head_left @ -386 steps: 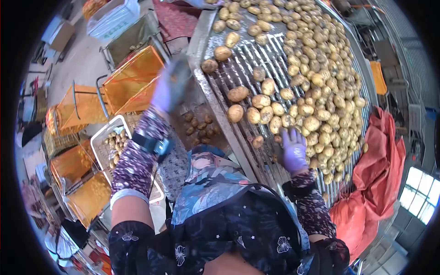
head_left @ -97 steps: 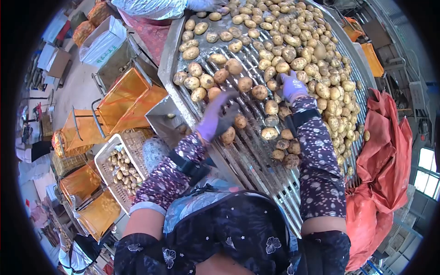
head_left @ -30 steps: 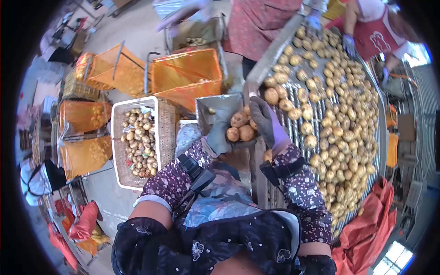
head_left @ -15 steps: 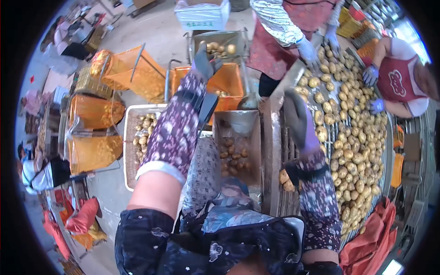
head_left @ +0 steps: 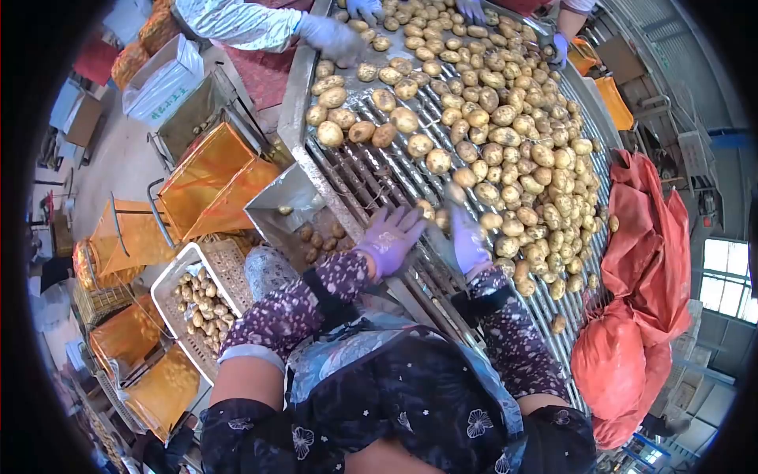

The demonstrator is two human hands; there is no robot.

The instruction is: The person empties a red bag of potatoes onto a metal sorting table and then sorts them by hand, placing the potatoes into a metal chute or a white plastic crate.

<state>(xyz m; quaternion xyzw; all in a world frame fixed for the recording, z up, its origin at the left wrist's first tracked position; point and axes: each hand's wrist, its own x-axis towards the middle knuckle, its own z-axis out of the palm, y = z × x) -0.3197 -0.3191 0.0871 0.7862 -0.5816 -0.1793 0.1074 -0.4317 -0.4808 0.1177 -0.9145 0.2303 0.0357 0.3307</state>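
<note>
My left hand (head_left: pixel 389 239), in a purple glove, is spread open over the near edge of the slatted metal rack. A potato (head_left: pixel 425 209) lies right at its fingertips. Beside it, my right hand (head_left: pixel 469 243), also gloved in purple, is over the slats at the edge of the potato heap (head_left: pixel 537 170); motion smears its fingers. A blurred potato (head_left: pixel 455 194) shows just past those fingers. Loose potatoes (head_left: pixel 383 136) are scattered on the far-left part of the slatted rack (head_left: pixel 359 178).
Left of the rack are a metal bin (head_left: pixel 288 189) with a few potatoes, a white crate (head_left: pixel 166 288) of potatoes and orange mesh bags (head_left: pixel 209 186) on frames. A red sack (head_left: pixel 624 355) hangs at the right. Co-workers' gloved hands (head_left: pixel 332 38) are among potatoes at the far side.
My view has swung right toward the rack. My left hand has come back from above the orange-lined bins to the rack edge. My right hand has moved to the heap's near side.
</note>
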